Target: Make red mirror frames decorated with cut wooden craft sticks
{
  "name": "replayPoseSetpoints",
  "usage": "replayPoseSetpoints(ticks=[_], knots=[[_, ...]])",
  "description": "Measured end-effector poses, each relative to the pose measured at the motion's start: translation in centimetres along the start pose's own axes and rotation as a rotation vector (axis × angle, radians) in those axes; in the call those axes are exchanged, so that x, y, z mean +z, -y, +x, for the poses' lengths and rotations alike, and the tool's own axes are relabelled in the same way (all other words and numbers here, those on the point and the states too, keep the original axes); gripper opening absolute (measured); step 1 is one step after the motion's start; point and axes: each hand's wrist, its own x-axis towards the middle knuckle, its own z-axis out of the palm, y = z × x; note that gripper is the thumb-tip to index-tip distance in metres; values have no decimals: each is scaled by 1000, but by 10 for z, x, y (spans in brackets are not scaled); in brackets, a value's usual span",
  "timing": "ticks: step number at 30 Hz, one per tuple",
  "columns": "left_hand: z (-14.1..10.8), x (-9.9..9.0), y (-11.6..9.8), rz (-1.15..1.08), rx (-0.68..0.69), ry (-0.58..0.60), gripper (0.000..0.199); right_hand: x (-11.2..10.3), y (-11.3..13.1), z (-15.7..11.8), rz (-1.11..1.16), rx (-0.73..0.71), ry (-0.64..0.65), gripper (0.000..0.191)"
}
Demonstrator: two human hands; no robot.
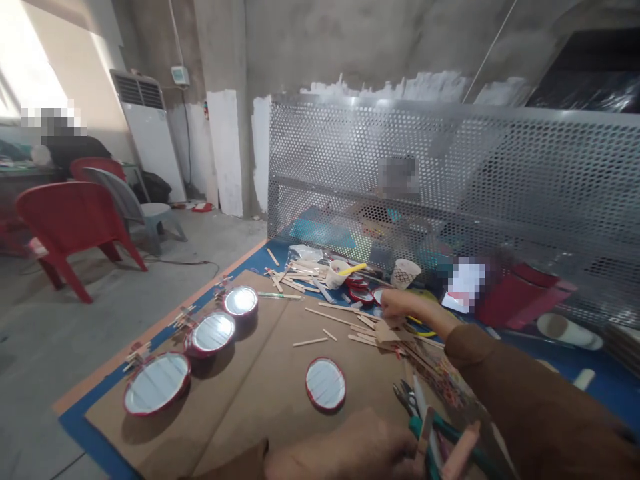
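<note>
Beside the paper cup with the yellow-handled tool, toward the back of the surface, I have the right hand down at a small red-rimmed disc; its fingers are bent, and from here I cannot tell whether they grip the rim or only rest against it. That crowding is my first worry: a sideways pull there could knock the paper cup over or slide the neighbouring discs together. My next is the brown right sleeve, which stretches low past the loose sticks and could sweep some of them aside if I drew the arm back without lifting it. Near me, the left hand lies low over the cardboard, fingers curled next to the teal-handled pliers; whether they are closed on anything is unclear to me. The pliers' mouth points away, yet a careless reach among those tools might pinch or nick a finger. One pale-faced disc sits alone just beyond the left hand, where a forward nudge could shove it. Along the left, three discs with stick clusters stand near the edge, so a dragged cardboard sheet might carry them off it.
</note>
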Motion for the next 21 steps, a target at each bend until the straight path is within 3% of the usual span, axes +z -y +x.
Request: replayPoseSetpoints(ticks=[4,7,12,16,21], knots=[[0,0,-1,3,2,-4,28,-12,4,-8,4,17,2,9],[0,0,-1,-4,9,5,26,-23,18,-6,20,-10,-76,16],[-3,1,2,-22,-4,-27,23,-28,69,9,17,-101,-220,25],[-8,-4,-2,-54,-17,-45,17,-25,109,25,-2,-84,-285,28],[-16,-19,-15,-120,-96,-128,16,-24,131,41,31,-25,-303,30]])
